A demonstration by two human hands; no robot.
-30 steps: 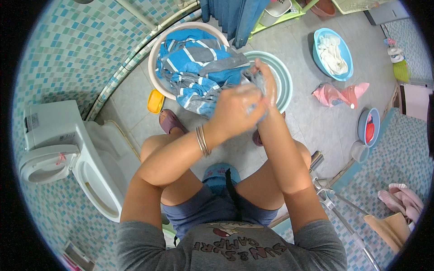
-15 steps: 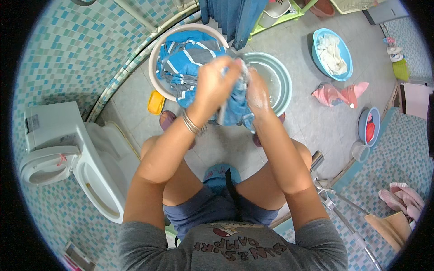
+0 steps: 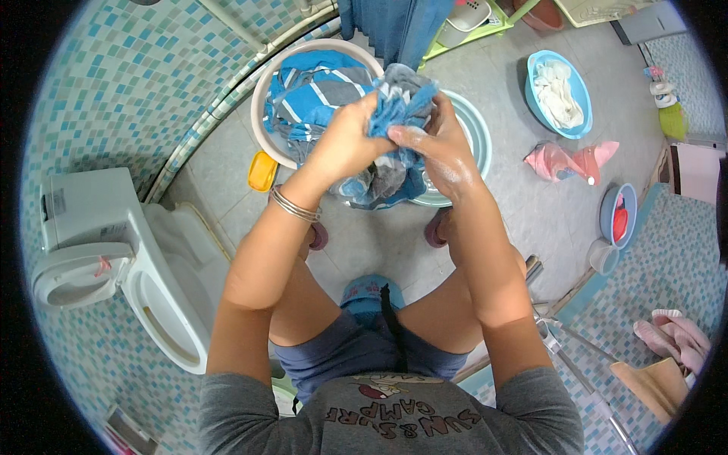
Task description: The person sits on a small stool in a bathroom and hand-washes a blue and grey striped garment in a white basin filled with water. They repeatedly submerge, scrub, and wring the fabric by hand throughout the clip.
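Bunched between my hands is a wet blue and grey striped cloth (image 3: 402, 106), which looks like a garment. My left hand (image 3: 353, 136) grips its left side, with bangles on that wrist. Soap suds coat my right hand (image 3: 444, 148), whose thumb and fingers close on the cloth's right side. Part of the cloth hangs below my hands, over the near edge of a pale green basin (image 3: 479, 152). At the left, a pinkish-white basin (image 3: 259, 114) holds more blue, grey and white striped fabric (image 3: 318, 91). My hands hide much of the green basin's inside.
A yellow soap dish (image 3: 262, 171) lies beside the left basin. To the right stand a blue basin with white cloth (image 3: 557, 95), a pink plastic bag (image 3: 569, 161) and a smaller blue basin (image 3: 609, 216). A toilet (image 3: 163, 318) is at my left, a blue curtain (image 3: 394, 30) ahead.
My hands have spread a little and turned, and the bunched cloth has come up between them. More grey fabric now hangs below. My feet have shifted slightly.
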